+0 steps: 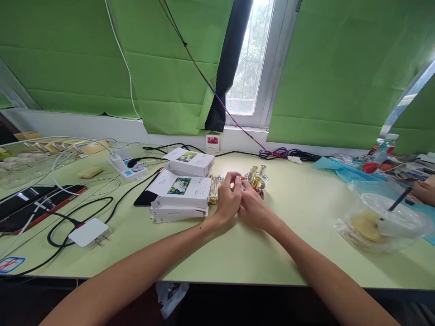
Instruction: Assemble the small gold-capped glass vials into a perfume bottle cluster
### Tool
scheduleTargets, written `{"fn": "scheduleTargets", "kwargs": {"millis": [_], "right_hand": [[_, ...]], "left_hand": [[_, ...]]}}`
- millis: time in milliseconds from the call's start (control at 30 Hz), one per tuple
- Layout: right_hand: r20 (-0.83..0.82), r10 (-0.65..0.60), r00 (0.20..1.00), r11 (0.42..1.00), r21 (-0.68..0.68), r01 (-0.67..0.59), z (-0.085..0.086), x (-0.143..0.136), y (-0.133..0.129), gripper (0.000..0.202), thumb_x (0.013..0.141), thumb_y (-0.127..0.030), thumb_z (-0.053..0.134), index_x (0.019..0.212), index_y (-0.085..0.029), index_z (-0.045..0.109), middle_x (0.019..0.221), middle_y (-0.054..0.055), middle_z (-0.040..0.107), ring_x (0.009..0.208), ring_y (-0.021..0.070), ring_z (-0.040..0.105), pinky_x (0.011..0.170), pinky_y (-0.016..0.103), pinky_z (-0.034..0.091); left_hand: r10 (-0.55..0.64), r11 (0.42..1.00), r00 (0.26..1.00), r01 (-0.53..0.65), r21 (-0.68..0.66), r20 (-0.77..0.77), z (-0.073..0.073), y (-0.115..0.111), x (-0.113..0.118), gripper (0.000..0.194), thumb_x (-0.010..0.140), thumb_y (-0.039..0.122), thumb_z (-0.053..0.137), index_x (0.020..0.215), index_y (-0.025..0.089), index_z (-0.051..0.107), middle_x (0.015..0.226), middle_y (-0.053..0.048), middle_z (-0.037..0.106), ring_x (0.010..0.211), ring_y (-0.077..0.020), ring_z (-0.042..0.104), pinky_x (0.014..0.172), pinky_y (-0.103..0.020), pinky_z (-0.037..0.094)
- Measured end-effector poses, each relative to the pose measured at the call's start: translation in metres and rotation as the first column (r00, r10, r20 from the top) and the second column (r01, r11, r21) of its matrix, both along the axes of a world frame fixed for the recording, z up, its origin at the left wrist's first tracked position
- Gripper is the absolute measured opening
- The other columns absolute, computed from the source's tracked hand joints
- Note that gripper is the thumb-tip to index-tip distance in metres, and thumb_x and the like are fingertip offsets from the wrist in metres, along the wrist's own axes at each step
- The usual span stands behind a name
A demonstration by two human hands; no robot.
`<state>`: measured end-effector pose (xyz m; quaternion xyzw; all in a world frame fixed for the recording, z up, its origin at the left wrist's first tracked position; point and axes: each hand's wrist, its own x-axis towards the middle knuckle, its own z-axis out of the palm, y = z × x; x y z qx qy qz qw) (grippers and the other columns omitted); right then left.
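My left hand (229, 198) and my right hand (252, 202) meet on the table, fingertips pressed together and fingers curled. Whatever lies between them, if anything, is hidden. Just behind my right hand stand several small bottles with gold and silver caps (255, 182), partly covered by the fingers. Beside my left hand lie several small clear bottles with gold parts (215, 190). Left of those is a stack of white boxes with a flower picture (193, 186); the top one has a flap raised. Another white flower box (190, 158) sits behind the stack.
A power strip (127, 167), a white charger (90, 233) and looping cables occupy the left side. A dark phone (146, 192) lies partly under the boxes. On the right are a bagged drink cup (384, 219), a plastic bottle (379, 151) and another person's hand (424, 190).
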<state>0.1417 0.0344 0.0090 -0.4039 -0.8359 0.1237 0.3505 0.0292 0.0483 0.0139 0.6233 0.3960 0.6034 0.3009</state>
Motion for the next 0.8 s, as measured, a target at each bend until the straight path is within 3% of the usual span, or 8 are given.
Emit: {"fn": "scheduleTargets", "kwargs": {"millis": [200,600,800], "right_hand": [[-0.014,-0.019,1.0,1.0,0.014,0.02,0.003,0.0,-0.003,0.024,0.078,-0.004,0.051,0.092,-0.018,0.065,0.11,0.01,0.056,0.107,0.0253,0.054,0.092,0.04,0.051],[-0.003,-0.048,0.999,0.999,0.001,0.048,-0.002,0.001,0.0,0.016,0.082,-0.006,0.052,0.072,-0.019,0.055,0.107,0.011,0.052,0.099,0.0236,0.057,0.084,0.038,0.053],[0.004,-0.053,0.999,0.999,0.007,0.053,-0.001,0.001,-0.001,0.014,0.083,-0.006,0.052,0.079,-0.018,0.059,0.114,0.013,0.052,0.104,0.0249,0.058,0.087,0.039,0.053]], "left_hand": [[0.0,0.999,0.998,0.003,-0.043,0.068,-0.009,0.008,-0.001,0.024,0.088,0.031,0.063,0.108,0.021,0.056,0.1,-0.006,0.067,0.096,-0.0193,0.067,0.085,-0.033,0.053],[-0.001,1.0,0.995,0.004,-0.029,0.102,-0.001,0.01,-0.001,0.015,0.082,0.03,0.068,0.088,0.018,0.06,0.087,-0.004,0.066,0.085,-0.0173,0.066,0.079,-0.031,0.053],[-0.022,0.999,0.989,0.028,-0.04,0.146,0.0,0.011,0.0,0.015,0.081,0.03,0.07,0.084,0.018,0.062,0.086,-0.006,0.07,0.086,-0.0182,0.068,0.082,-0.034,0.055]]}}
